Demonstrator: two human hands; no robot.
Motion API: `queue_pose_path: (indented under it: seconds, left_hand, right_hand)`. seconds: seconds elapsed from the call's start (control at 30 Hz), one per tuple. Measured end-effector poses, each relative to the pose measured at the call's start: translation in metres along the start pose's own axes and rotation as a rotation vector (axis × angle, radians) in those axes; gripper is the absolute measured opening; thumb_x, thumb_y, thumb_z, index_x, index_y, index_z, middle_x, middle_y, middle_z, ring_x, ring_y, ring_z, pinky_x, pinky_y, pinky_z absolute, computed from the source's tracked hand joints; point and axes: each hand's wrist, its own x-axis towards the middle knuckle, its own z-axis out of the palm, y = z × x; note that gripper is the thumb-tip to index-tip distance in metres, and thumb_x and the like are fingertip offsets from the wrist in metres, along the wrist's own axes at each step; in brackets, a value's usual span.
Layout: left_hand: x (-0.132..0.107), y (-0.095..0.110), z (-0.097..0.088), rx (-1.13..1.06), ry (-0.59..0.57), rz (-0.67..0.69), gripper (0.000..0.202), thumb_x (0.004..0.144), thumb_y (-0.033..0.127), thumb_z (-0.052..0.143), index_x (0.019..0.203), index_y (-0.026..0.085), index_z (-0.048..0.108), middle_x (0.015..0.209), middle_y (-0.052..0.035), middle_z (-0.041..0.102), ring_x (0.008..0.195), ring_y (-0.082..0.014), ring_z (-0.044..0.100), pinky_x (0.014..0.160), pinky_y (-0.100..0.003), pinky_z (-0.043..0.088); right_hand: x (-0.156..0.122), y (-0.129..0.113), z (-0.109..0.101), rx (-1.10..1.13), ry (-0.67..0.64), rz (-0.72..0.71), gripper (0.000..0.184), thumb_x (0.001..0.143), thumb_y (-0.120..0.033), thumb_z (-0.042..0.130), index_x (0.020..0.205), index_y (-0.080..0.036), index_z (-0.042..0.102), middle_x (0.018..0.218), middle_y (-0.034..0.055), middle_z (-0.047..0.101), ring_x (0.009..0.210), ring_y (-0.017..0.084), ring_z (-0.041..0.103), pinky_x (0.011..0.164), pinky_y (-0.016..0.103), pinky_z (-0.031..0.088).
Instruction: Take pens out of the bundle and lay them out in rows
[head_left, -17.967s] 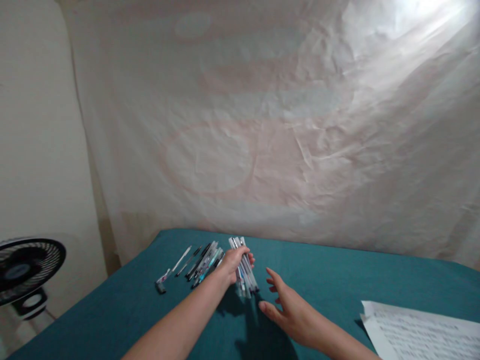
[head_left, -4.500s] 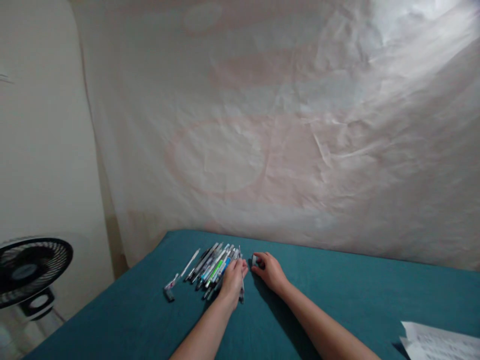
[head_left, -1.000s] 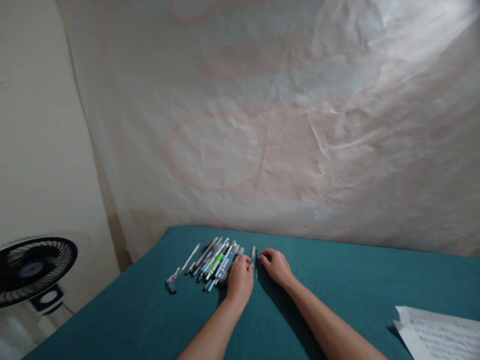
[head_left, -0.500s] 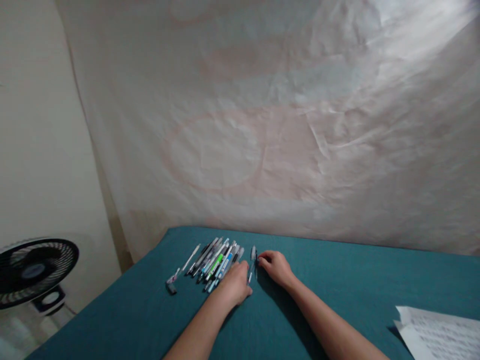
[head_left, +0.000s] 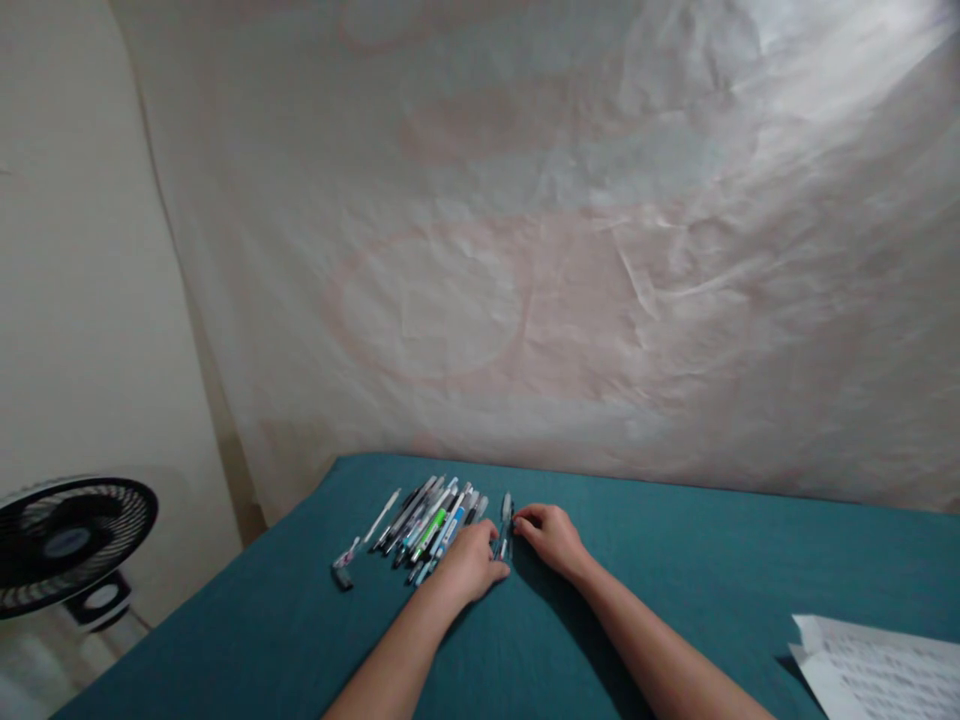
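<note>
A clear-barrelled pen lies lengthwise on the green cloth between my two hands, with what looks like a second thin pen close along its right side. My left hand rests on its left, thumb and fingers apart, the fingertips at the lower barrel. On the right, my right hand has its fingers curled together in a pinch at the pens' upper right edge. Left of my left hand is a row of several pens, one with a bright green label; my hand covers part of its right end.
A white stick-like pen lies at the row's left, near a small dark piece with a clear wrapper. Handwritten paper sheets lie at the right front. A black fan stands beyond the table's left edge. A pale sheet hangs behind.
My left hand has shifted slightly right, its thumb and fingers closer to the pens between my hands. My right hand has edged slightly left.
</note>
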Motion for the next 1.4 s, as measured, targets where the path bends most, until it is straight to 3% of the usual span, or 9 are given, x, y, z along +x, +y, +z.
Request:
queue_pose_path:
  seconds: [0.2,0.37,1.0,1.23,1.4]
  left_hand:
    - [0.001,-0.004,-0.016,0.162,0.184,-0.113,0.018,0.071,0.021,0.052,0.088,0.019,0.055,0.095,-0.0083,0.056,0.087,-0.02,0.052,0.075,-0.029,0.035]
    - [-0.001,-0.005,-0.017,0.286,0.25,-0.167,0.018,0.074,0.03,0.048,0.086,0.019,0.056,0.095,-0.0108,0.055,0.089,-0.0236,0.051,0.077,-0.033,0.035]
    - [-0.004,0.008,-0.014,0.484,0.173,-0.211,0.023,0.075,0.03,0.045,0.077,0.017,0.064,0.083,-0.0135,0.062,0.083,-0.0255,0.055,0.074,-0.037,0.037]
    - [-0.003,0.007,-0.015,0.436,0.184,-0.199,0.031,0.077,0.017,0.034,0.074,0.015,0.065,0.082,-0.0146,0.062,0.084,-0.0251,0.055,0.078,-0.038,0.035]
    - [-0.004,0.014,-0.019,0.304,0.2,-0.189,0.028,0.077,0.029,0.04,0.077,0.015,0.064,0.087,-0.014,0.062,0.087,-0.0263,0.054,0.076,-0.036,0.035]
  right_hand:
    - [0.0,0.001,0.002,-0.001,0.018,0.01,0.027,0.074,-0.03,0.042,0.084,-0.019,0.065,0.074,0.0026,0.067,0.071,0.015,0.059,0.059,0.02,0.038]
    - [0.001,0.003,0.003,-0.005,0.034,0.012,0.027,0.074,-0.03,0.042,0.083,-0.019,0.065,0.075,0.0032,0.067,0.07,0.015,0.058,0.059,0.02,0.038]
    - [0.0,0.005,0.003,0.016,0.06,0.024,0.027,0.073,-0.031,0.043,0.082,-0.019,0.066,0.079,0.004,0.066,0.071,0.015,0.058,0.061,0.021,0.038]
    - [0.0,0.006,0.004,0.096,0.082,0.012,0.025,0.072,-0.032,0.046,0.078,-0.019,0.066,0.074,0.0039,0.066,0.068,0.015,0.057,0.061,0.021,0.039]
    - [0.004,0.006,0.003,0.203,0.125,0.023,0.032,0.074,-0.038,0.043,0.077,-0.014,0.064,0.067,0.0049,0.064,0.059,0.014,0.055,0.055,0.021,0.039]
